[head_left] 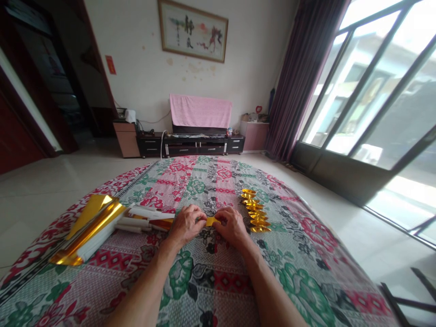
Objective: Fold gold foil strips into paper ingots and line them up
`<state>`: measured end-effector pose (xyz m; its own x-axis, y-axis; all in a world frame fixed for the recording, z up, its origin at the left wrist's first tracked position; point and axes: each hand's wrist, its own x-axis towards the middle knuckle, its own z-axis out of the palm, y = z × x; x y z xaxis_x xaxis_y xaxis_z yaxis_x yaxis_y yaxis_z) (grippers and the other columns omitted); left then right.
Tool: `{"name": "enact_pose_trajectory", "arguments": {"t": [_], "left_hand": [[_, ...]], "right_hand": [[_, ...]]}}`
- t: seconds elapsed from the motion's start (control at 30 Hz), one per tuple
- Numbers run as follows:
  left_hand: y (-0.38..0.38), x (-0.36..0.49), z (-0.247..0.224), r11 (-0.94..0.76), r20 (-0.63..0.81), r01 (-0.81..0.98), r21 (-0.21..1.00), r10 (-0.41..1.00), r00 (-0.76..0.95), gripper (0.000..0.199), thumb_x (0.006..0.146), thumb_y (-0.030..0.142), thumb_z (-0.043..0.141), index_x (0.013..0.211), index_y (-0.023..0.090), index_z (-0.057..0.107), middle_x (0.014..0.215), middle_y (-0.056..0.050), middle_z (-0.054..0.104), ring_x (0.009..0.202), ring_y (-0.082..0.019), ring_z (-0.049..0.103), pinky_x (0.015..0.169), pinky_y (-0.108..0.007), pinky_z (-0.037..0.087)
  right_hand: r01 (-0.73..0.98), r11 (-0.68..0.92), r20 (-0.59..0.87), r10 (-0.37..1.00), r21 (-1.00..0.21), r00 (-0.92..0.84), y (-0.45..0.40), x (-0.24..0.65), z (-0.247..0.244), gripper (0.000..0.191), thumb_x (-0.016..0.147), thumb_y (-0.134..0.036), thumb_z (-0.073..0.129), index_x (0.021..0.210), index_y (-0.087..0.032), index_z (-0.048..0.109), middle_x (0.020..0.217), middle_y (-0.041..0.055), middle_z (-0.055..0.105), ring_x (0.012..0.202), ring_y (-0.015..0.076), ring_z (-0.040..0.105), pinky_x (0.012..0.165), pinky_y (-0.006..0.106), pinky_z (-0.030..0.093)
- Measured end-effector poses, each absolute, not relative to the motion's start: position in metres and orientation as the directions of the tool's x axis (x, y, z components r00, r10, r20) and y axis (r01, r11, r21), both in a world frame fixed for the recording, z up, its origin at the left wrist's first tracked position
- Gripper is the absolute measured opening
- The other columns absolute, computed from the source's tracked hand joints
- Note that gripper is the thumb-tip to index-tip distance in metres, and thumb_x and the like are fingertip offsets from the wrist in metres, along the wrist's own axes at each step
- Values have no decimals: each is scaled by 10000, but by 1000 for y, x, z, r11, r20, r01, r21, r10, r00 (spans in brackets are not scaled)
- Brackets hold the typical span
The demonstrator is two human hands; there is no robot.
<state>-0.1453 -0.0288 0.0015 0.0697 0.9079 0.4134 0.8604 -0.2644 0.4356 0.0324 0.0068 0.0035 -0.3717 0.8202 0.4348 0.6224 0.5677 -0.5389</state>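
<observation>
Spanning the lower view: cloth-covered bench (211, 286). Above it, left hand (188, 223) and right hand (232, 228) face each other, about equally near the work. Gold paper piece (210, 221) sits directly between the fingertips, its ends partly hidden. Both hands' fingers pinch it, one at each end. Long axis: roughly left-right, crosswise to the forearms, each end pointing into a hand.

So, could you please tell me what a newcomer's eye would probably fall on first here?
Probably the left hand and right hand, pinching a small gold piece between them over the floral tablecloth. Next might come the row of shiny gold shapes to their right, then the pink cloth across the room.
</observation>
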Motion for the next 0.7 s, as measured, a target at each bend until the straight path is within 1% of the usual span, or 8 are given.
{"name": "enact_pose_trajectory", "arguments": {"t": [0.2, 0.47, 0.7], "left_hand": [[-28, -145, 2, -263, 411, 868, 422, 908, 76, 103, 728, 206, 592, 777, 247, 673, 894, -14, 599, 859, -169, 503, 819, -318, 403], [-30, -142, 5, -266, 415, 891, 368, 905, 99, 91, 736, 183, 573, 791, 213, 640, 871, -27, 587, 862, -179, 504, 814, -321, 404], [-31, -139, 7, -256, 404, 897, 362, 910, 96, 85, 743, 162, 548, 770, 201, 619, 892, -35, 579, 882, -180, 501, 823, -316, 404]], "right_hand": [[618, 576, 418, 816, -535, -400, 6, 34, 7, 102, 660, -186, 626, 750, -213, 666, 907, 12, 644, 895, 166, 540, 832, 279, 363], [620, 572, 400, 820, -537, -410, 6, 33, 9, 107, 656, -193, 622, 750, -208, 671, 904, 26, 644, 884, 177, 543, 823, 287, 372], [633, 555, 394, 831, -540, -392, 6, 33, 8, 98, 646, -192, 624, 733, -213, 666, 907, 32, 644, 890, 189, 545, 836, 304, 373]]}}
